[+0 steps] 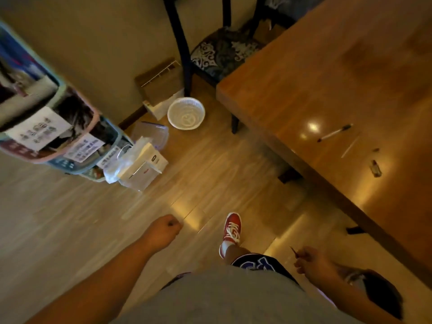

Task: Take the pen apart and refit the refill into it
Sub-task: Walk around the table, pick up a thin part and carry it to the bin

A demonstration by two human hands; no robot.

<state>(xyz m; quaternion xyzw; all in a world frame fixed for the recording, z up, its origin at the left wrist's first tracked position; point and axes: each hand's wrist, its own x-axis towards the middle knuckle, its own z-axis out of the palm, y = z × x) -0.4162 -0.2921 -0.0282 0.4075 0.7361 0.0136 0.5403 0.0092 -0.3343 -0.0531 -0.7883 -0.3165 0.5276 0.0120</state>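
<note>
Head view: disassembly looks done, thin white refill bare on the brown wooden tabletop; left hand fisted, right hand pinching a small dark pointed piece, must reach there next.

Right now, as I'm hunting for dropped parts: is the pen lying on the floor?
No, the pen lies on the wooden table, beside the thin refill.

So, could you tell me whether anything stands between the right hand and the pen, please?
Nothing visible does: only floor and bare table lie between the right hand, pinching a dark piece, and the pen.
</note>
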